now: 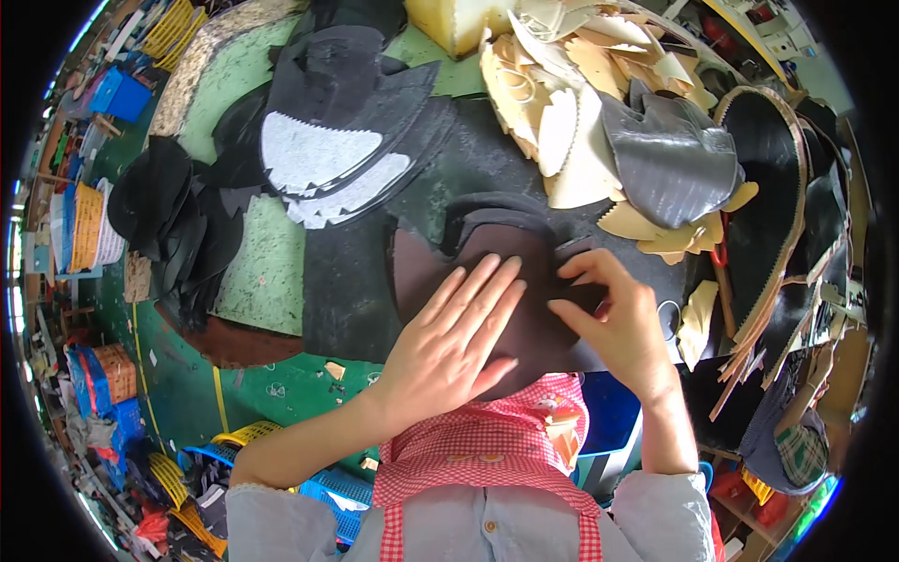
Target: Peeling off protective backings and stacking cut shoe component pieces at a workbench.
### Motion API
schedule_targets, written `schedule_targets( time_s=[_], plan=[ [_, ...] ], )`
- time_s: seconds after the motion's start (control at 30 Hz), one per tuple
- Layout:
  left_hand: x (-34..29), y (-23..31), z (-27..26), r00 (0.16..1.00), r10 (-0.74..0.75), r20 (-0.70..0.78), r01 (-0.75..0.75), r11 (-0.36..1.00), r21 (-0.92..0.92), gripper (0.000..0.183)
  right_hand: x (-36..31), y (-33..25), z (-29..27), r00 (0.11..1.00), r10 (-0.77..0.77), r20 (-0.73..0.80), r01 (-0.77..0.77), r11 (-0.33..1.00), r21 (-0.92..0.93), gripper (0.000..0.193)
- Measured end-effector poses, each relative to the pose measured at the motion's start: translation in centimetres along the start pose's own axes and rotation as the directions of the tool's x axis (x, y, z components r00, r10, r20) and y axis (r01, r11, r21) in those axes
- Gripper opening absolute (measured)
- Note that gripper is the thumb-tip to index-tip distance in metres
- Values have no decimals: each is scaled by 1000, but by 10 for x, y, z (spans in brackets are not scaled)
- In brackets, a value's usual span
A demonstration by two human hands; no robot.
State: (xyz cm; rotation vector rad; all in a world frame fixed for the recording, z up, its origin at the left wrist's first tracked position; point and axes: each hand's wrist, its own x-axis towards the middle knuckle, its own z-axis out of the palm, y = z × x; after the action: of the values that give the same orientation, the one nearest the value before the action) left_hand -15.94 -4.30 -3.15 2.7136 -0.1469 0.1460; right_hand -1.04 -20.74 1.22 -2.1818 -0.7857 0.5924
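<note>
A dark brown leather cut piece with a notched upper edge lies on the black work surface in front of me. My left hand rests flat on it, fingers stretched out together and thumb apart. At the piece's right side is my right hand, its fingers curled and its thumb tip apart from the fingertips. Dark material shows in the gap between them; no firm hold on it is visible. Just beyond my hands, curved black pieces lie stacked against the brown one.
Black pieces with white patches are piled at the back left, loose black pieces at the left edge. Cream scraps and a shiny black piece heap at the back right. Long edged strips hang at right.
</note>
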Motion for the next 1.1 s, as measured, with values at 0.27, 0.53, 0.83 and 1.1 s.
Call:
schedule_targets(
  time_s=[0.27,0.53,0.83,1.1],
  plan=[
    [2,2,0,998,6,58,-9,998,65,86,-18,43,16,899,-205,-387,136,971,-198,35],
    [-16,-10,-3,977,-205,-57,210,972,107,120,-25,44,34,881,-454,133,463,766,-445,96],
    [-20,-13,4,982,-175,-75,183,975,126,121,3,12,64,756,-616,219,650,671,-358,92],
    [-17,-59,-50,919,-172,-355,192,981,21,60,17,51,-22,738,-653,-170,559,733,-388,46]
  ],
)
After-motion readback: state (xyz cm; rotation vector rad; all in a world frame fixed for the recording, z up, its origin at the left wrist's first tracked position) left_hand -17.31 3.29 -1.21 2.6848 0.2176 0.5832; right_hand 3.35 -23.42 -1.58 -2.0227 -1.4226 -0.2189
